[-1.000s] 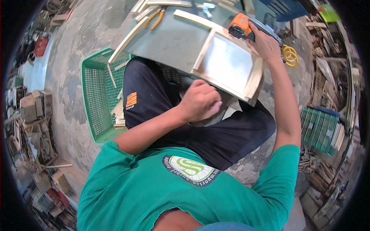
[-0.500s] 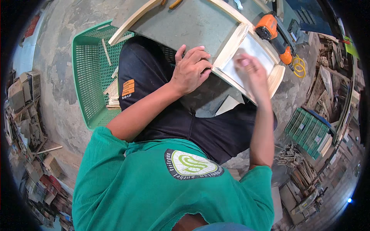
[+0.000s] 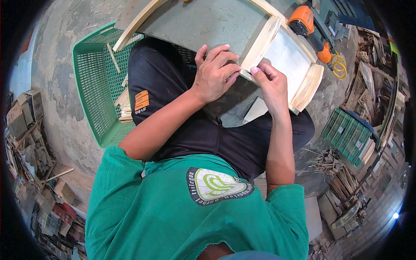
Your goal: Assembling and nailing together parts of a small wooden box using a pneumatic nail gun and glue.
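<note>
A pale wooden frame (image 3: 262, 43) with curved rails and a crossbar rests across my lap, with a white panel (image 3: 290, 63) in its right section. At the near end of the crossbar, my left hand (image 3: 214, 71) pinches the frame's edge between thumb and index finger, its other fingers loosely bent. Just to the right of that joint, my right hand (image 3: 274, 86) is closed in a pinch against the near rail. A small dark sliver shows between the two hands' fingertips. Whatever the right fingers hold is too small to name.
An orange and black nail gun (image 3: 301, 21) lies beyond the frame, near a coiled yellow hose (image 3: 339, 67). On the left stands a green plastic basket (image 3: 80, 82) with wood strips inside. Another green crate (image 3: 344, 132) and scrap wood (image 3: 366, 86) are at the right.
My right hand has come left and down from over the white panel to the joint beside my left hand. The left hand keeps its place at the frame's edge.
</note>
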`<state>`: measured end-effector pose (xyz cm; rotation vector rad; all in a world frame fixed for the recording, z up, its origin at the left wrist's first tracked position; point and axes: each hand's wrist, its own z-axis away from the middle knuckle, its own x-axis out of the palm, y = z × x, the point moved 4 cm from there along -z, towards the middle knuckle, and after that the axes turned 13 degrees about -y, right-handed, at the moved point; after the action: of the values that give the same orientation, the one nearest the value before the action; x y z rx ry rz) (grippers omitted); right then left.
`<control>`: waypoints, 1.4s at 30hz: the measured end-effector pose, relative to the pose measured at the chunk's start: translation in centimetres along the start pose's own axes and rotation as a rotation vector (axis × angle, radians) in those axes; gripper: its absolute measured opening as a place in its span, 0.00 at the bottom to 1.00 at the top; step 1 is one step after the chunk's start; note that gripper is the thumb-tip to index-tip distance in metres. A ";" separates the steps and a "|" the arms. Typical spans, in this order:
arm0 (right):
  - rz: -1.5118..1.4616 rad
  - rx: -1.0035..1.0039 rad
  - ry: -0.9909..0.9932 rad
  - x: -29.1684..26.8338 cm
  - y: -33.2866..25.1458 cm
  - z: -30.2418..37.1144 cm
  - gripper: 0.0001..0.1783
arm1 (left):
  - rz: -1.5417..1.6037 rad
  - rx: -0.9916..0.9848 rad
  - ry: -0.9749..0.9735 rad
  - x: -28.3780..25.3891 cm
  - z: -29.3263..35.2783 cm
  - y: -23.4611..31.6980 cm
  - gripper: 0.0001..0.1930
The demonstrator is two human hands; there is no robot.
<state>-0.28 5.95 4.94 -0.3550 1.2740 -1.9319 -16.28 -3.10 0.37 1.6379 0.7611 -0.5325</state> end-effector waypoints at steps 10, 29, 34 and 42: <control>0.064 -0.014 0.041 0.1 0.1 -0.3 0.21 | 0.003 -0.002 -0.022 0.1 0.0 -0.2 0.11; 0.061 -0.018 0.035 -0.3 0.7 -0.9 0.24 | -0.049 0.012 -0.050 0.6 0.1 -0.6 0.07; 0.089 0.020 0.035 -0.4 0.4 -0.7 0.23 | -0.053 0.030 -0.057 0.5 0.0 -0.6 0.09; 0.176 -0.026 0.025 -0.3 0.3 -1.0 0.24 | -0.050 0.035 -0.005 0.6 0.0 -0.7 0.12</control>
<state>-0.50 6.75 4.26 -0.2243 1.3025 -1.7773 -16.38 -2.96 -0.58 1.6523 0.7944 -0.5884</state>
